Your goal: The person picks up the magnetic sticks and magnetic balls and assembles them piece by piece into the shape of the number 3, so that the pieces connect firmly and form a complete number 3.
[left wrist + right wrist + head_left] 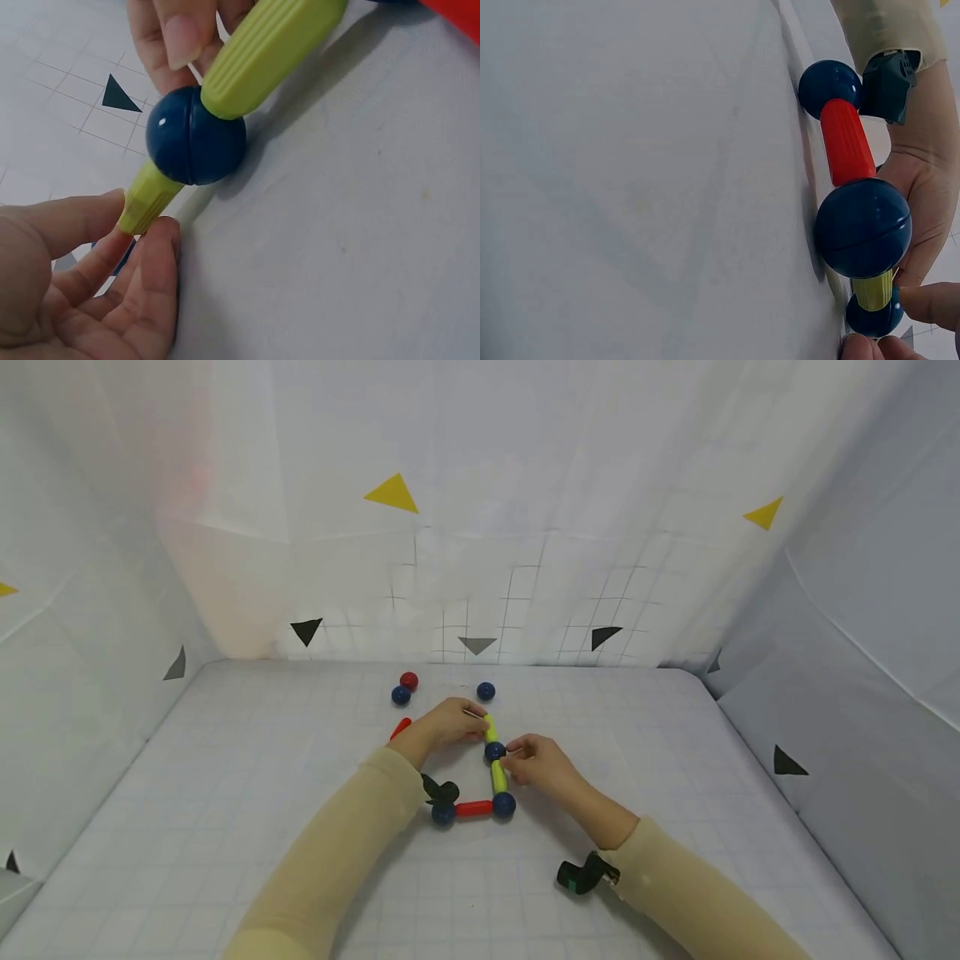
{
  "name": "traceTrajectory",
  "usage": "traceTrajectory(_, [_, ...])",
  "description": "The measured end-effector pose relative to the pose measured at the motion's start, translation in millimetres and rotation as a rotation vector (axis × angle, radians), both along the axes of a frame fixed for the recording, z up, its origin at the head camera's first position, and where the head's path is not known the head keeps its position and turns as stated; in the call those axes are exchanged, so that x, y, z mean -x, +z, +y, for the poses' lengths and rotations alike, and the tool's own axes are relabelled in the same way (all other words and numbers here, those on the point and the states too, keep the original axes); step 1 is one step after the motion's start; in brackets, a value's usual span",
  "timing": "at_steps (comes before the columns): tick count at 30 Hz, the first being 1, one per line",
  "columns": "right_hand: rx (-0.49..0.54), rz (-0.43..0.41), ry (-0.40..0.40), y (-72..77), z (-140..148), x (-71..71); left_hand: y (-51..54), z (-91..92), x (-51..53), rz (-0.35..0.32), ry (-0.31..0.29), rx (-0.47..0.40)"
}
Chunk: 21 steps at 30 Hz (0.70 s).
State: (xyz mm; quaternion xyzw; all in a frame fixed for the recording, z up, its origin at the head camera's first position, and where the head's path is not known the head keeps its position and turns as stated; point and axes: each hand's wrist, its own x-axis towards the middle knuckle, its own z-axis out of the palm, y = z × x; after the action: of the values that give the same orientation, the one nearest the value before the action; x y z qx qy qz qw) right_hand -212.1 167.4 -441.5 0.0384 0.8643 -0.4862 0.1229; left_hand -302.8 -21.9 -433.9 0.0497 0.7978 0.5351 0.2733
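Two yellow-green rods with a blue ball [494,752] between them form a line on the table. My left hand [452,721] pinches the far yellow-green rod [148,199] between thumb and fingers. My right hand [542,763] has its thumb and fingertips around the middle blue ball, beside the near yellow-green rod [498,777]; part of this contact is hidden. That near rod meets a corner blue ball [504,805]. From there a red rod [474,808] runs left to another blue ball [443,813], under the left wrist camera.
Near the back edge lie a red ball [408,681] touching a blue ball [401,695], and a separate blue ball [486,691]. A loose red rod [401,727] is partly hidden behind the left forearm. White sheet walls [480,568] enclose the table's back and sides.
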Motion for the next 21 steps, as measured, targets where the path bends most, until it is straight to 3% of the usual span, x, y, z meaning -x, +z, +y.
traceTrajectory(13, [-0.026, 0.006, -0.002, -0.9, -6.9, 11.5, -0.2, -1.8, -0.2, 0.034, 0.018, 0.011])
traceTrajectory(21, [-0.044, 0.028, 0.002, -3.9, -7.5, 13.5, -4.0, -0.3, 9.5, 0.151, 0.077, 0.087])
